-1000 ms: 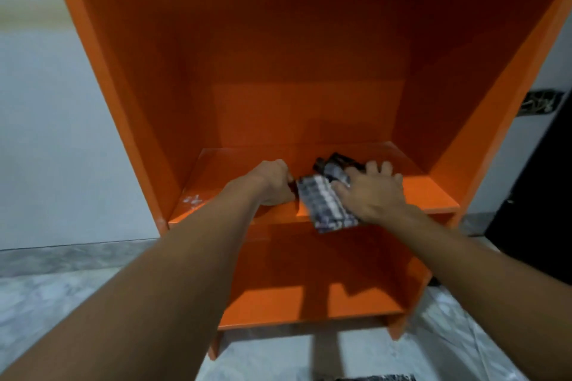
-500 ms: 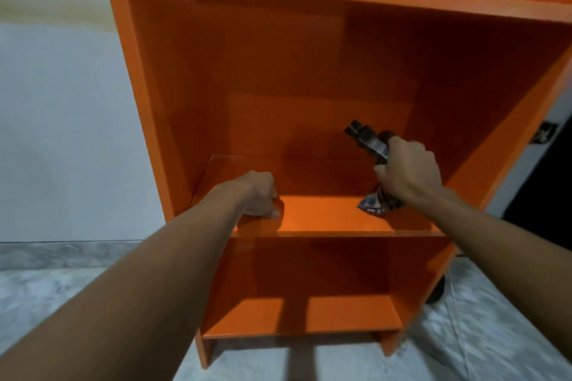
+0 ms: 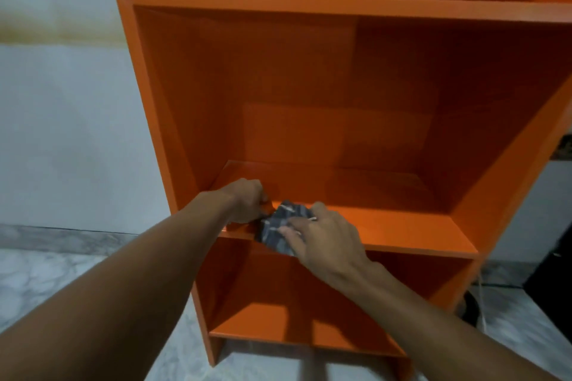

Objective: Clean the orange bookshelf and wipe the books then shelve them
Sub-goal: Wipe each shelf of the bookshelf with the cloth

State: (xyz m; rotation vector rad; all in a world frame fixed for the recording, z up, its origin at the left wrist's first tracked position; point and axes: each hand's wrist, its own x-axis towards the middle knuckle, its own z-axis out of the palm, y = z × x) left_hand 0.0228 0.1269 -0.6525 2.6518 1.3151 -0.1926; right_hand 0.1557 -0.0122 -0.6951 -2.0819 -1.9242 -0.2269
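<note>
We have the checked cloth (image 3: 278, 224) on the middle shelf (image 3: 393, 226) of the orange bookshelf (image 3: 182, 120), at the front edge near the left corner, partly hanging over the lip. Our right hand (image 3: 323, 237) presses it down with fingers spread fairly flat. Our left hand (image 3: 247, 202) sits just beside it with fingers curled; whether they pinch the cloth we cannot tell. A stroke outward could drag the overhanging cloth off the edge, and leaning hard on that lip might rock the bookshelf.

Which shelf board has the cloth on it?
The middle shelf: the checked cloth lies at its front edge under the right hand; the others show none.
</note>
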